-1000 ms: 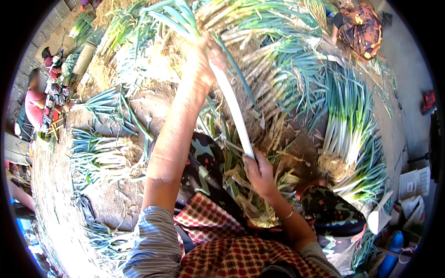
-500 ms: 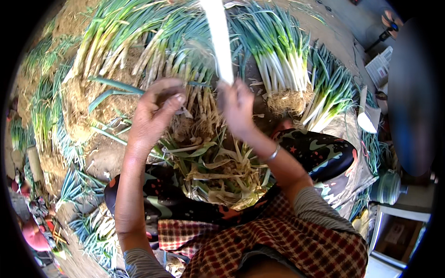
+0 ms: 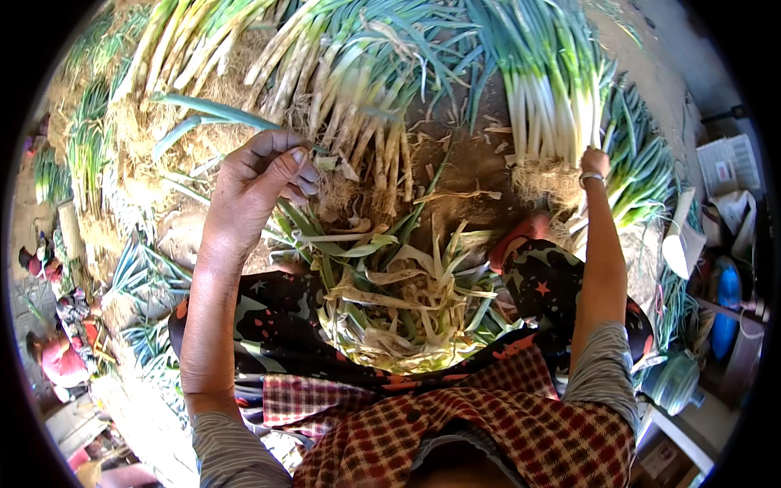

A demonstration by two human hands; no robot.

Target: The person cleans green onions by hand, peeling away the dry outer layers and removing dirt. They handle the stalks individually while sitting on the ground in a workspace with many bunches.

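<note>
The left hand (image 3: 264, 183) is raised over the heaps, its fingers (image 3: 303, 175) curled in loosely toward the palm; a scrap of pale green leaf seems to be pinched at the fingertips, though the grip itself cannot be made out clearly. Just beyond it, a long green leaf (image 3: 213, 110) is seen lying across the straw-coloured roots.

The right hand (image 3: 594, 163) is stretched out well apart from the left, a thin bracelet (image 3: 591, 176) worn at the wrist. It is pressed into the root end of a bundle of green onions (image 3: 543, 106) — white stalks, green tops fanned away from the person. Whether the fingers are closed round a stalk cannot be told, as they are buried in the roots.

Between the two arms, in the lap, a heap of peeled outer leaves (image 3: 399, 305) is gathered — yellowed and limp, resting on a dark patterned cloth (image 3: 268, 317). Ahead of the heap, a second bundle of onions (image 3: 358, 98) is laid on bare earth (image 3: 464, 163), its muddy roots turned toward the person. More bundles are stacked further left (image 3: 175, 41) and at the far right (image 3: 643, 171).

At the left edge another person in red (image 3: 57, 358) is seen low down. At the right rim, folded papers (image 3: 724, 167) and a blue object (image 3: 726, 305) are stored.
</note>
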